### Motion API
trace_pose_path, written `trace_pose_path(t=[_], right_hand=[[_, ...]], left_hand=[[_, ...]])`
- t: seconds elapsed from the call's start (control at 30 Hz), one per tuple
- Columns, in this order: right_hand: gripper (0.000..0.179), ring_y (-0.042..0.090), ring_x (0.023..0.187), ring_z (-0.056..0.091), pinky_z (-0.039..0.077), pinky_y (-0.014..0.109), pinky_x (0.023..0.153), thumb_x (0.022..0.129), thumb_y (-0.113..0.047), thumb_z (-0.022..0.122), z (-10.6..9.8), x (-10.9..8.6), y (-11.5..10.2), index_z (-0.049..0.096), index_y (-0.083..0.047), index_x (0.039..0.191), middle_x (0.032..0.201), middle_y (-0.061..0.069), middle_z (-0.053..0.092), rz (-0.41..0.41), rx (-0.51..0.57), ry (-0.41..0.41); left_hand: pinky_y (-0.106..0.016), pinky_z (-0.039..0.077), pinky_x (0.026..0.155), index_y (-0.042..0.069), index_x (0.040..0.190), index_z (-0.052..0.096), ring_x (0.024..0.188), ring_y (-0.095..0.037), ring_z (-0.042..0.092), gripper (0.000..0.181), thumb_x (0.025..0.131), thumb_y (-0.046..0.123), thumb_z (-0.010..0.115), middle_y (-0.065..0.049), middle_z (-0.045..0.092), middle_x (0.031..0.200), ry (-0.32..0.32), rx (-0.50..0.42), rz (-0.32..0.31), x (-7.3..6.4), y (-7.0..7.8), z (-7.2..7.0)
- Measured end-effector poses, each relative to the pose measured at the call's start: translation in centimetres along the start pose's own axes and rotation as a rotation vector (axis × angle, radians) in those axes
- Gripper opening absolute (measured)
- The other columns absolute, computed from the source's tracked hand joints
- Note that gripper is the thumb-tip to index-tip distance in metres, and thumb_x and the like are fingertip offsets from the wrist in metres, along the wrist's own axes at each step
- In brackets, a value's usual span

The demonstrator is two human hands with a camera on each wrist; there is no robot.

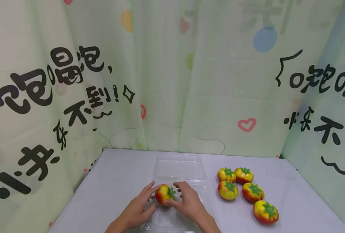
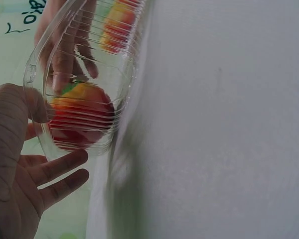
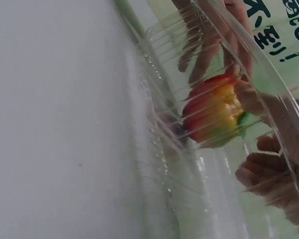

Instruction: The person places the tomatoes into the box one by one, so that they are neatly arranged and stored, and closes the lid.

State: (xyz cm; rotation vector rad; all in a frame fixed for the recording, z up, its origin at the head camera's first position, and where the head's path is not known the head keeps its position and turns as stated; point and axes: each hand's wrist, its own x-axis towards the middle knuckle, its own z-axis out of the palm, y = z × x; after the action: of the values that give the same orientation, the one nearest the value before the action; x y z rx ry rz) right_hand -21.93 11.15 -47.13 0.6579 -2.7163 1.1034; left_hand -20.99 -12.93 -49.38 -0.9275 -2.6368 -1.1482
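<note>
A red-and-yellow tomato (image 1: 163,193) with a green leafy top lies tilted in the left part of a clear plastic clamshell box (image 1: 187,220). My left hand (image 1: 137,207) is at its left, the index fingertip by the top of the tomato and the other fingers spread near the box rim. From the right, my right hand (image 1: 188,202) reaches over the box, thumb touching the tomato and fingers loosely bent. In the right wrist view the tomato (image 3: 214,112) shows through the ribbed box wall, with the right thumb against it.
The box's clear lid (image 1: 178,170) lies folded back behind it. Several more tomatoes (image 1: 227,190) sit on the white table (image 1: 125,171) to the right, one tomato (image 1: 266,212) nearer the front. A printed curtain (image 1: 166,81) surrounds the table at the back and sides.
</note>
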Motion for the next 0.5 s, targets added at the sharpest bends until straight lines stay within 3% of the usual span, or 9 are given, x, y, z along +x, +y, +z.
trace_pose_path(t=[0.23, 0.5], right_hand=[[0.063, 0.032, 0.099, 0.066, 0.061, 0.036, 0.081, 0.082, -0.042, 0.085, -1.9, -0.5, 0.6, 0.064, -0.003, 0.127, 0.12, 0.016, 0.067, -0.013, -0.021, 0.064], [0.065, 0.03, 0.104, 0.066, 0.06, 0.045, 0.088, 0.081, -0.045, 0.084, -4.1, -1.5, 0.6, 0.064, -0.009, 0.131, 0.124, 0.012, 0.065, 0.15, -0.031, 0.053]], left_hand=[[-0.039, 0.06, 0.089, 0.017, 0.152, 0.046, 0.108, -0.019, 0.067, 0.057, 0.098, 0.011, 0.063, -0.021, 0.037, 0.16, -0.003, 0.016, -0.019, -0.1, 0.0, 0.0], [-0.04, 0.059, 0.09, 0.017, 0.152, 0.046, 0.109, -0.018, 0.067, 0.057, 0.098, 0.012, 0.063, -0.02, 0.036, 0.161, -0.005, 0.04, -0.027, 0.1, 0.2, 0.1]])
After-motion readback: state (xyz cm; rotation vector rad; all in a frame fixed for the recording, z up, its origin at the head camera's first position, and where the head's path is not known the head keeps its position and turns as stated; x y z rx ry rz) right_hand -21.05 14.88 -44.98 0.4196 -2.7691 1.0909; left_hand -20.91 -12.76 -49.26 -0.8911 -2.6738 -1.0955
